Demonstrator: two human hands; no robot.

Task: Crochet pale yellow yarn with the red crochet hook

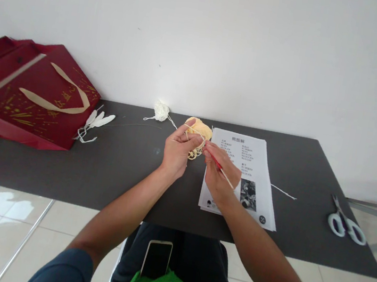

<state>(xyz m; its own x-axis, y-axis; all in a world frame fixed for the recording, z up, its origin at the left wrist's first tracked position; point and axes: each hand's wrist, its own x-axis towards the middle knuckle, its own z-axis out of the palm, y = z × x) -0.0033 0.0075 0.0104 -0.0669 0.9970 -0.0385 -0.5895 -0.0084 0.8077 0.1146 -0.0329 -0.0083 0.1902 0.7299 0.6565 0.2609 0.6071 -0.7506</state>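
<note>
The dark table (115,172) carries nearly everything, its far edge close to a white wall; the red bag (36,83) takes up its left end at a tilt, probably set there to leave the middle to the hands. The printed sheets (259,169) lie right of the middle, stacked a little askew between the far and near edges, their lines facing the person, likely so that they can be read from the seat; the right hand (222,172) is over their left part, its fingers pinching a slim tool (219,166) like a pen, a grip that seems meant for fine control of the tip. The left hand (176,154) is just beside it, thumb and index pinching yellow yarn (201,128), with a strand running across towards the tool, apparently to keep it taut; the ball of that yarn is near the far edge, behind the fingers, its loose loops hanging below; what exactly sits in the pinch is too small to tell. The scissors (347,222) lie near the right edge, perhaps kept aside yet reachable; white pieces (98,119) with tails lie by the bag; a white yarn ball (161,111) rests at the far edge; a thin white cord (283,191) sticks out right of the sheets.
</note>
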